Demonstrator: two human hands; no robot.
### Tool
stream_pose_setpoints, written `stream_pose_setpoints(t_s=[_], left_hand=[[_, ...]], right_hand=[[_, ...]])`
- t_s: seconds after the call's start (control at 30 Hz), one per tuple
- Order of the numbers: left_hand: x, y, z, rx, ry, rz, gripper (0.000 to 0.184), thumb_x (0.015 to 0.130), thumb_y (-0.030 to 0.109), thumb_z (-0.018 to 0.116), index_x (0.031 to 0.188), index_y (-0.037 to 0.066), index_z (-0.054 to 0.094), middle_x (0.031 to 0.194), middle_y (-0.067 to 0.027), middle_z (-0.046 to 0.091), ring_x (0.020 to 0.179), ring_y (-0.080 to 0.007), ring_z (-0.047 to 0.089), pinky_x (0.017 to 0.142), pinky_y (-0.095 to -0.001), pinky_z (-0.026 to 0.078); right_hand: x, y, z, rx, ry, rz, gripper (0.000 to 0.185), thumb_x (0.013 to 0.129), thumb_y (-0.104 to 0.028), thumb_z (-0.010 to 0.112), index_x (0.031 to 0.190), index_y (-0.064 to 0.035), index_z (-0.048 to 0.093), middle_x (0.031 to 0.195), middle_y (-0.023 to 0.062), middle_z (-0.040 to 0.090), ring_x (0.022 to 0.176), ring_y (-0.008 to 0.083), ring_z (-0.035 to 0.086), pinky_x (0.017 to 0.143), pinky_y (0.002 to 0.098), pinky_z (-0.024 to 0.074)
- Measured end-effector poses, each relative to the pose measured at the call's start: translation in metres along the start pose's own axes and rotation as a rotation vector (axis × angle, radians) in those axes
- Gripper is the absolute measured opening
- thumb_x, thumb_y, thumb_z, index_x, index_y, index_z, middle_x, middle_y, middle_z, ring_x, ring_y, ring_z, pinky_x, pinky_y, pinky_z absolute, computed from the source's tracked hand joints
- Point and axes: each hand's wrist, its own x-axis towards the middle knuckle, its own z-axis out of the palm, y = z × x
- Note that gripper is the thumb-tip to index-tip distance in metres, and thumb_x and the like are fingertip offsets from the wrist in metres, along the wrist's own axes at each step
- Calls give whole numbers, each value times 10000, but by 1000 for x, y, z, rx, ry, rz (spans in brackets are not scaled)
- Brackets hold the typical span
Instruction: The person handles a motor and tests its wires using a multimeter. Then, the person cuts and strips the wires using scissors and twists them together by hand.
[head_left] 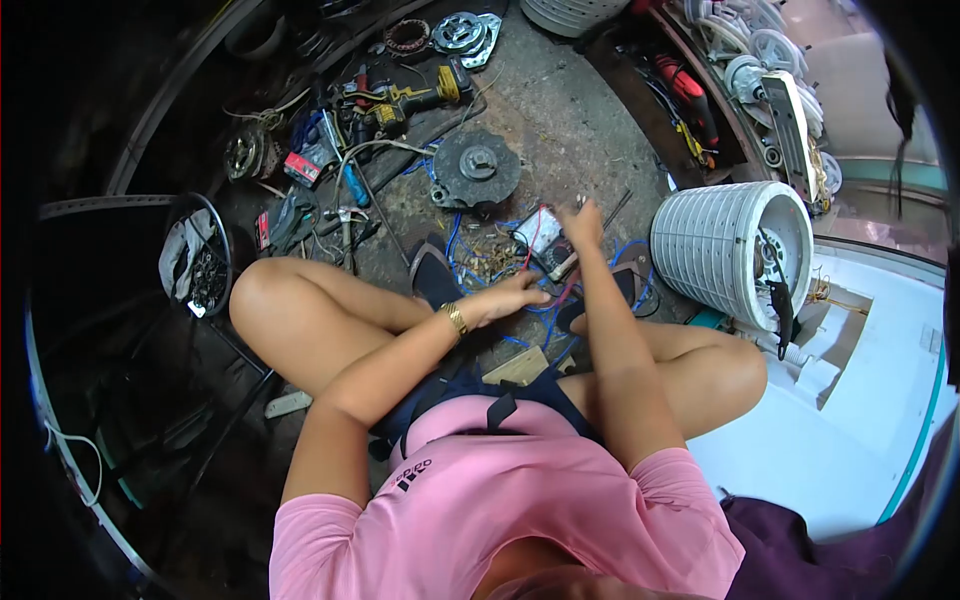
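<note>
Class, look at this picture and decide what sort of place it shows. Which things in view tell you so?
Probably a small repair workshop, perhaps for washing machines. The white drum, the round motor-like part and the power drill among scattered tools suggest it.

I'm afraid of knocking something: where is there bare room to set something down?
Bare concrete floor lies beyond the right hand, between the round dark metal part and the white perforated tub. It's crowded around the yellow drill, and near the left hand, where scraps are piled.
</note>
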Motion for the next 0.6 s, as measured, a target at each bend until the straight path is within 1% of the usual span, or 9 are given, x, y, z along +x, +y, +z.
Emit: stream_pose_setpoints(t_s=[0.03,0.07,0.13,0.2,0.27,0.3,0.43,0.53,0.6], left_hand=[[-1,-1,0,-57,-54,-49,667,841,275,653,1341,-60,368,1251,-196,517,1170,-244,491,995,-323,375],[-1,-2,-7,-47,-64,10,631,852,259,643,1333,-55,382,1226,-185,530,1148,-231,502,977,-317,388],[2,6,-27,-21,-80,144,559,874,226,621,1315,-44,411,1177,-162,556,1105,-206,523,942,-305,414],[-22,67,-50,216,23,229,462,891,224,607,1267,-11,479,1128,-130,574,1020,-180,547,885,-300,447],[-46,124,-79,382,106,284,448,881,239,616,1238,-8,505,1149,-130,575,1057,-183,542,919,-318,432],[-56,149,-97,490,117,298,413,906,204,575,1273,40,483,1185,-92,555,1072,-165,522,918,-321,434],[-104,243,-132,665,355,357,389,907,153,545,1279,59,481,1221,-78,534,1107,-178,508,942,-335,422],[-124,280,-157,1043,441,456,418,869,113,562,1275,44,492,1205,-94,560,1065,-182,530,950,-327,414],[-119,274,-191,902,422,455,409,881,119,559,1274,29,488,1215,-92,564,1077,-179,535,953,-320,415]], right_hand=[[-7,4,-1,-97,-106,-59,618,685,-395,766,1066,6,492,988,184,548,919,367,559,790,486,474],[-18,6,-1,-194,-214,-118,716,627,-451,806,1070,12,488,1101,220,516,1012,397,512,841,462,449],[-36,-7,-10,-251,-369,-192,814,558,-453,837,1108,23,472,1212,223,456,1101,384,454,871,467,426],[-53,1,6,-309,-306,-321,800,493,-421,870,1076,-14,503,1263,194,435,1171,390,419,910,504,381],[-62,7,13,-352,-222,-411,786,470,-386,879,1054,-19,503,1308,213,405,1204,406,391,931,524,349],[-64,8,14,-323,-215,-423,699,505,-314,868,1030,-26,508,1366,233,358,1250,425,346,949,536,334],[-64,11,11,-378,-183,-455,633,536,-259,844,1017,-27,505,1389,245,331,1275,432,318,963,554,314],[-54,11,17,-368,-213,-386,678,510,-286,855,1016,-13,496,1395,257,315,1280,443,308,970,564,302],[-44,15,16,-380,-260,-402,707,515,-318,853,1046,-14,499,1309,227,385,1195,414,380,934,556,323]])
